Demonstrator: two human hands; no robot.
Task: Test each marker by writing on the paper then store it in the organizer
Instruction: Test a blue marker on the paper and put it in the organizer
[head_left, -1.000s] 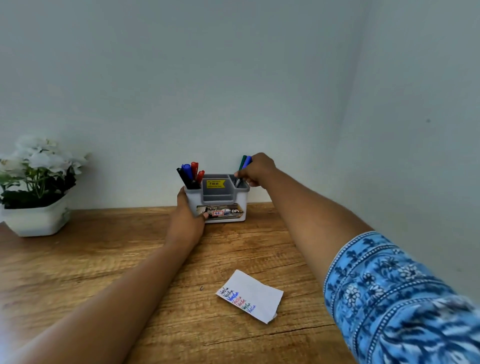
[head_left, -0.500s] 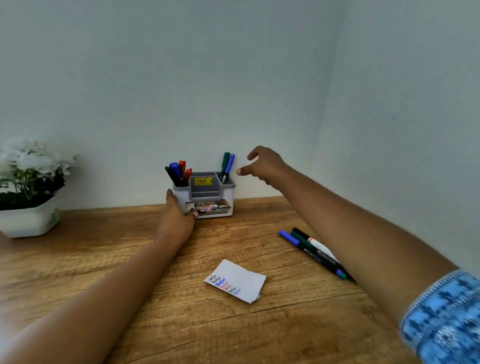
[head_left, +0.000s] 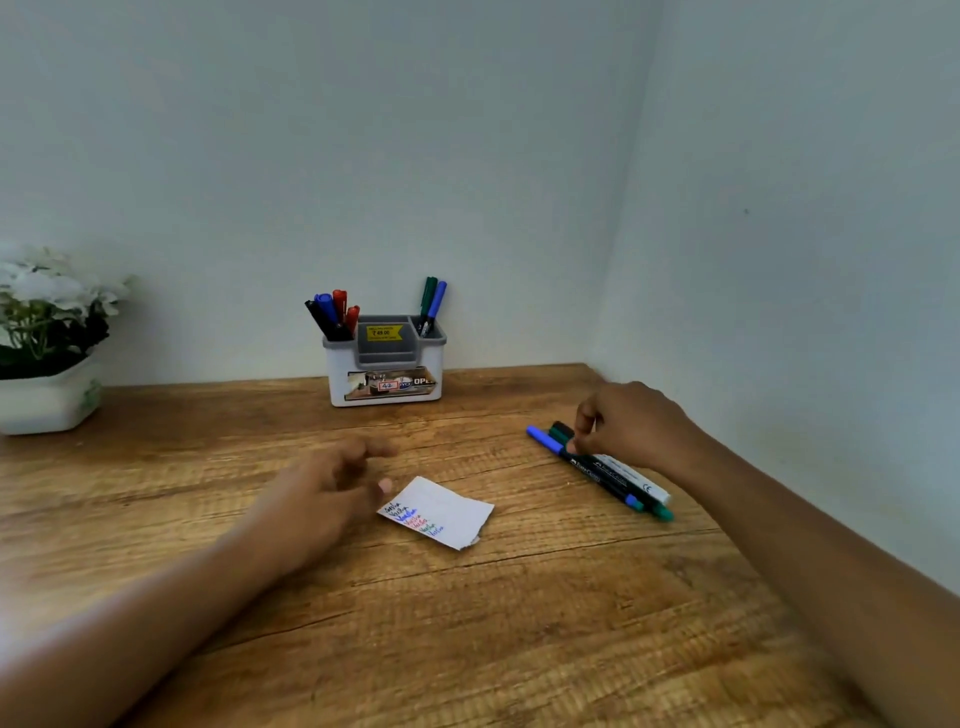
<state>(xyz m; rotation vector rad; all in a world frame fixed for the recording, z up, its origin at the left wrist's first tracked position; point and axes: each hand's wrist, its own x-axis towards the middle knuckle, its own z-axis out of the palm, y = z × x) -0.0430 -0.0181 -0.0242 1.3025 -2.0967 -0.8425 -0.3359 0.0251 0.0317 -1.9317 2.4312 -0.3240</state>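
Step in hand: You are reaching with your right hand (head_left: 631, 423) into the loose markers (head_left: 597, 470) lying at the right of the wooden desk (head_left: 467, 623), seemingly picking the next one to test.
Right grip: Your fingertips (head_left: 573, 445) are pinching down near the capped ends of the green marker (head_left: 560, 432) and blue marker (head_left: 544, 439); whether they are closing on one yet, you cannot tell.
Left grip: Your left hand (head_left: 332, 486) is hovering loose and empty, fingers apart, just left of the paper (head_left: 441, 512).
Paper: It is lying near centre, carrying several coloured test lines.
Organizer: The organizer (head_left: 385, 366) is standing at the far edge against the wall, holding tested markers in both end compartments.
Next move: You are likely needing to lift one marker clear of its neighbours, uncap it, and steady the paper for writing.
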